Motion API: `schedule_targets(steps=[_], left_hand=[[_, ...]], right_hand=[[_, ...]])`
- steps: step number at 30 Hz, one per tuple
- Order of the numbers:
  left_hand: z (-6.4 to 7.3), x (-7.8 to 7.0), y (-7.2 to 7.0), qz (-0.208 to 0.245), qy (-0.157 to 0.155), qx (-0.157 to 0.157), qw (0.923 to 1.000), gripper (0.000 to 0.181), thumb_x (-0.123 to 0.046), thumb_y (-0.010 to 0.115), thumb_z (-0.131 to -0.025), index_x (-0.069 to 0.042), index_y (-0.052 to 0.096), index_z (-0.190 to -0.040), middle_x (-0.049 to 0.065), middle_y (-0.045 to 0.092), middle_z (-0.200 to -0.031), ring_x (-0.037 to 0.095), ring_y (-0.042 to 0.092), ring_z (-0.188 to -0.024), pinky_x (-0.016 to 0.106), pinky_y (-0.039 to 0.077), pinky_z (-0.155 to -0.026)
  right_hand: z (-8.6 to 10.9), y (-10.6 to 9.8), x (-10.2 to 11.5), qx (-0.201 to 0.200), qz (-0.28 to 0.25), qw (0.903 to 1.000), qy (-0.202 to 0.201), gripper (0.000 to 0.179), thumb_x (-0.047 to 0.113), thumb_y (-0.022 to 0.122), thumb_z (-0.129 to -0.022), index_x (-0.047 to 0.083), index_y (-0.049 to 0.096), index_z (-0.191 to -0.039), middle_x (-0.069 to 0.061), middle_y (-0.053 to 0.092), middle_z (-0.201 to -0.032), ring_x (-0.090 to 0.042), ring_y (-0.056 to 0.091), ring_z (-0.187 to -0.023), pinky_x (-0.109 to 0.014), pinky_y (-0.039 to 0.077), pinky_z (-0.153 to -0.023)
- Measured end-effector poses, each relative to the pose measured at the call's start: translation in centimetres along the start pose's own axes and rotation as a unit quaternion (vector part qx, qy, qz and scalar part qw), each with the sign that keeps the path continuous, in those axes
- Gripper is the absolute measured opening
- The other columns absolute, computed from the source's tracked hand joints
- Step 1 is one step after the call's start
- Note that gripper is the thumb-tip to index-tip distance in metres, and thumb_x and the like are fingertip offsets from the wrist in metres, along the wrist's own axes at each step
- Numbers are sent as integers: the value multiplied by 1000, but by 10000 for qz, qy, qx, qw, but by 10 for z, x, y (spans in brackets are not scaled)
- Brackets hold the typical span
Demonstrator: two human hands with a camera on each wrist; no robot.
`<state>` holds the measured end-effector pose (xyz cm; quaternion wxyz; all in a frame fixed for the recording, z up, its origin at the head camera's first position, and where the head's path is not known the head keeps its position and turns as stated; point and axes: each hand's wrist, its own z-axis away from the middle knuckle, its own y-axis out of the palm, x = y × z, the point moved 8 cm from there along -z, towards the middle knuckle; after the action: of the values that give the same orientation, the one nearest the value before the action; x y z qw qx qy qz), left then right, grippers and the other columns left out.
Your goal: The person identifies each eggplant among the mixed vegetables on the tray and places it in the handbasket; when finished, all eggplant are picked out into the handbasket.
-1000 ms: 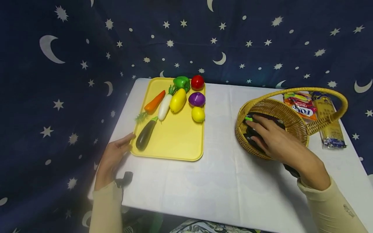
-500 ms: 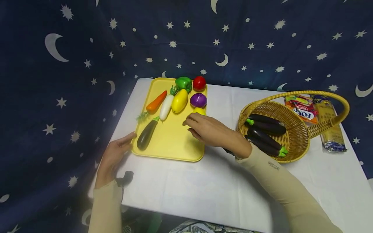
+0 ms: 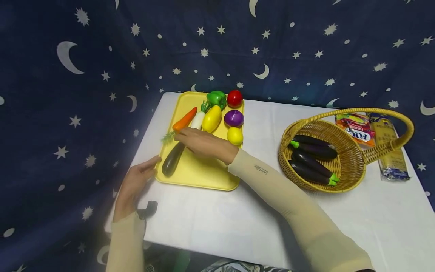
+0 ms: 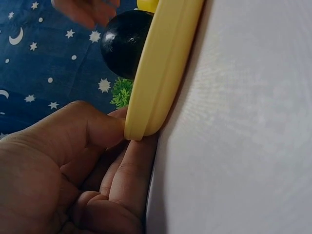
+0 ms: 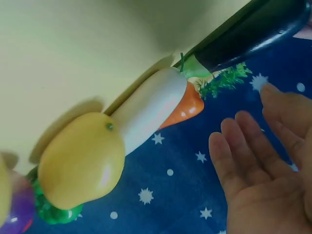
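Observation:
A yellow tray (image 3: pixel 204 184) lies on the left of the table, bearing several vegetables and fruits. My left hand (image 3: pixel 134 185) pinches its left rim; the left wrist view shows the thumb at the rim's top and fingers beneath. Over the tray, my right hand (image 3: pixel 204 143) hovers with relaxed fingers and holds nothing, as the right wrist view shows. It covers the stem end of an eggplant (image 3: pixel 172 160) and the lower end of a white radish (image 3: pixel 197 121). Just beyond its fingertips lies a carrot (image 3: pixel 185 119), with a yellow mango-like fruit (image 3: pixel 212 119) close by.
A green pepper (image 3: pixel 216 99), a red tomato-like ball (image 3: pixel 235 98), a purple onion-like ball (image 3: pixel 233 118) and a lemon (image 3: pixel 235 136) line the tray's back right. A wicker basket (image 3: pixel 355 181) with several eggplants stands right; behind it lie a candy bag (image 3: pixel 357 128) and a pasta packet (image 3: pixel 391 158).
My right hand has come out of the basket and swept left across the tray to the eggplant there. The left hand stays at the tray's rim.

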<state>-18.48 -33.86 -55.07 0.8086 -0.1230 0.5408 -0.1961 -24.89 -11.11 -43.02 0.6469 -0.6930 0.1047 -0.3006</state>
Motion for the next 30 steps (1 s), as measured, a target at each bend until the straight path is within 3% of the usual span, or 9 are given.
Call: schedule_targets(steps=[2, 6, 10, 13, 20, 30], left_hand=[[-1, -2, 1, -53, 105, -35, 9999, 52, -24, 66, -103, -21, 56, -154, -1, 50, -165, 30, 33, -163, 57, 22, -136], [-3, -7, 4, -43, 333, -53, 9994, 51, -21, 66, -103, -17, 58, -153, 1, 51, -164, 30, 36, -162, 55, 25, -136], [-4, -11, 8, 149, 353, 55, 9992, 52, -19, 66, -102, -14, 57, -154, 3, 49, -165, 30, 34, -163, 55, 23, -136], [-4, -11, 9, 210, 278, 52, 9994, 52, -18, 67, -102, -15, 58, -153, 3, 49, -165, 30, 34, -163, 55, 22, -136], [-3, -12, 8, 256, 373, -5, 9990, 53, -13, 65, -100, -11, 57, -152, 6, 50, -164, 30, 34, -162, 53, 22, -136], [-2, -4, 2, 213, 125, -139, 9996, 55, -20, 70, -99, -16, 58, -152, 4, 53, -162, 31, 36, -162, 57, 21, -136]], right_hand=[[-8, 4, -1, 168, -44, 9998, 41, 46, 5, 52, -108, 17, 52, -152, -5, 53, -161, -20, 49, -150, -35, 38, -132], [-18, 10, -5, 418, 94, 9991, 48, 44, 3, 53, -107, 17, 57, -148, -6, 56, -158, -21, 48, -151, -38, 38, -132], [-21, 17, -9, 575, 116, 9982, 80, 36, 0, 55, -105, 17, 63, -136, -6, 60, -151, -22, 51, -146, -44, 42, -129], [-22, 22, -12, 638, 66, 9979, 127, 36, -2, 56, -104, 19, 62, -133, -8, 58, -154, -24, 46, -152, -50, 39, -131], [-27, 35, -17, 595, 108, 9978, 267, 45, 3, 43, -110, 25, 51, -149, -11, 44, -168, -28, 33, -164, -58, 27, -135], [-32, 49, -8, 504, 908, 9946, -50, 45, 8, 35, -114, 24, 43, -155, -19, 34, -173, -36, 28, -165, -60, 27, -135]])
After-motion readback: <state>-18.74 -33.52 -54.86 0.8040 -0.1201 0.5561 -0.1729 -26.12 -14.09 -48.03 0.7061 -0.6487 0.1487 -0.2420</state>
